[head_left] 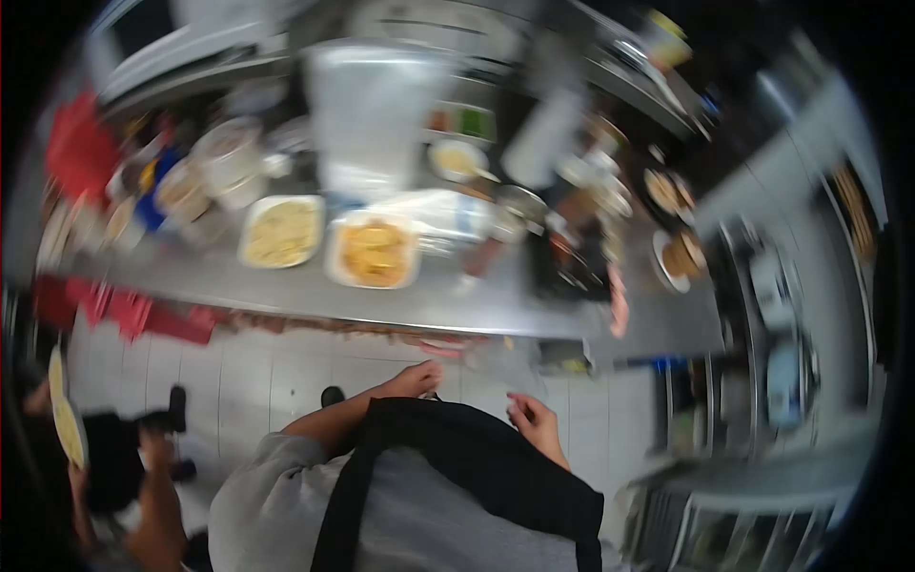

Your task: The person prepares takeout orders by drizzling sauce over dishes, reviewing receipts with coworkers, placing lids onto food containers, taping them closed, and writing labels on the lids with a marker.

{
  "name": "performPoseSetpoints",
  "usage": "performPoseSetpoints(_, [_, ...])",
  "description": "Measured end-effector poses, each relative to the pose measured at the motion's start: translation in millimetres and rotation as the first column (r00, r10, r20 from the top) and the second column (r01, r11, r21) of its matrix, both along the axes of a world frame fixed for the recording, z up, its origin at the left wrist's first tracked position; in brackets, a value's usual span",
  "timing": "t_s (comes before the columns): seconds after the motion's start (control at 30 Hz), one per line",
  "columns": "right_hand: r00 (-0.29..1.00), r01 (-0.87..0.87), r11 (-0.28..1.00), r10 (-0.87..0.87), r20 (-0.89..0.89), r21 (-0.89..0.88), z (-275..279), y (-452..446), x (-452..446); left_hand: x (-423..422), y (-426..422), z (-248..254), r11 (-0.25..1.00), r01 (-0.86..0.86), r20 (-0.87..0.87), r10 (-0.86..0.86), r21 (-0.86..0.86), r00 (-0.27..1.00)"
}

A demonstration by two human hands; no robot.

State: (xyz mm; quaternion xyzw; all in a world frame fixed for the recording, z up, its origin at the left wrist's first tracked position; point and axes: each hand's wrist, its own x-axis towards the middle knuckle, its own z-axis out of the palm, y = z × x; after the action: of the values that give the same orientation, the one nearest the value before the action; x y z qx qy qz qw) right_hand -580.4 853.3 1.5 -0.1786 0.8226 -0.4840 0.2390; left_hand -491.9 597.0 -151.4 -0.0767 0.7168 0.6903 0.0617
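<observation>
Black apron (534, 474) cut off below, left hand (411, 379), grip impossible to tell, right hand (536, 422) loosely spread, blurred white trays (333, 258)

blur smears the yellow food (375, 255) in both white trays (335, 255).

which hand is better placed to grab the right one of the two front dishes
Probably the left hand: it is nearer to that dish, which lies forward and left of both hands. The right hand is farther and would likely reach across.

A white dish (335, 255) of yellow-orange food (375, 251) sits on the steel counter (286, 288).
</observation>
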Motion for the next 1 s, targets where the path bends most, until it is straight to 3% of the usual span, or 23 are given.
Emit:
performPoseSetpoints(0.03, [0.993,0.063,0.989,-0.048,0.111,-0.131,-3.4,19.8,-3.4,-36.6,31.6,46.8,0.990,0.134,-0.035,-0.135,-0.033,0.990])
performPoseSetpoints(0.1, [0.936,0.237,0.909,-0.119,0.332,-0.342,20.9,47.1,-10.2,-88.0,90.4,138.8,0.907,0.302,-0.217,-0.371,-0.294,0.903])
performPoseSetpoints(0.2, [0.876,0.417,0.690,-0.131,0.464,-0.592,29.4,76.5,-27.0,-134.9,150.7,190.4,0.821,0.221,-0.461,-0.493,-0.526,0.737])
performPoseSetpoints(0.33, [0.840,0.504,0.581,-0.155,0.521,-0.640,30.5,108.9,-61.4,-177.0,185.0,214.1,0.737,0.290,-0.370,-0.589,-0.610,0.719])
performPoseSetpoints(0.43, [0.858,0.465,0.659,-0.171,0.484,-0.592,-0.2,131.5,-99.6,-203.9,196.1,205.2,0.731,0.385,-0.300,-0.616,-0.564,0.729])
performPoseSetpoints(0.53, [0.881,0.473,0.731,-0.405,0.245,-0.492,-21.5,172.1,-177.2,-239.6,197.4,182.7,0.811,0.317,-0.457,-0.551,-0.492,0.698])
performPoseSetpoints(0.63, [0.789,0.563,0.599,-0.595,0.154,-0.569,-27.5,227.5,-306.8,-272.7,182.4,180.0,0.773,0.616,-0.109,-0.633,-0.155,0.767])
performPoseSetpoints(0.67, [0.730,0.601,0.587,-0.680,0.072,-0.543,-29.1,246.4,-356.5,-280.8,181.2,192.0,0.757,0.633,-0.093,-0.650,-0.158,0.754])
performPoseSetpoints(0.73, [0.645,0.634,0.454,-0.757,0.105,-0.626,-13.3,269.2,-445.8,-296.8,185.2,196.8,0.775,0.618,-0.098,-0.631,-0.132,0.769])
performPoseSetpoints(0.87, [0.418,0.767,0.212,-0.881,0.222,-0.606,3.0,297.2,-587.4,-315.3,201.3,210.5,0.841,0.520,-0.053,-0.532,-0.151,0.845])
performPoseSetpoints(1.0, [0.307,0.835,0.130,-0.916,0.257,-0.534,-22.4,323.1,-687.6,-329.0,219.2,222.9,0.909,0.365,0.000,-0.373,-0.202,0.928])
